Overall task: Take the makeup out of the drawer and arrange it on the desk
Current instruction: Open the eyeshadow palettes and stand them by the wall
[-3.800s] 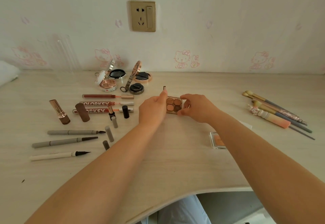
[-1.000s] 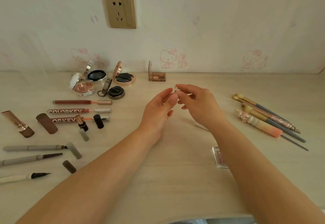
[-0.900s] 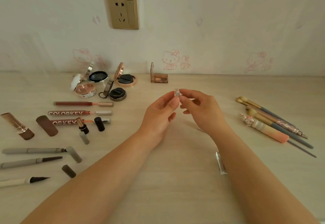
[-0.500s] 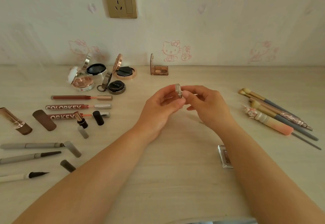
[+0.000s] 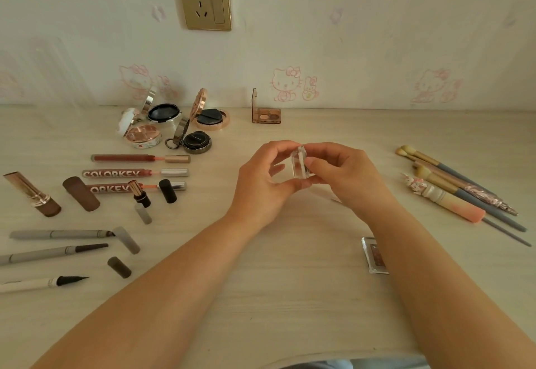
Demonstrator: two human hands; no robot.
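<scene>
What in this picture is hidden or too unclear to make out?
All in the head view:
- Clear case: what it contains is unreadable; it is see-through and both hands, left and right, cover it.
- Small palette: partly behind the right forearm.
- Three pens: cut by the left edge.
- Drawer: out of frame.
- Compact lettering: too small.

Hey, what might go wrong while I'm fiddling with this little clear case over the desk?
The clear case is pinched only by the fingertips of the left hand and right hand; it may slip and drop. The right forearm hangs over the small palette and might knock it toward the desk edge.
</scene>
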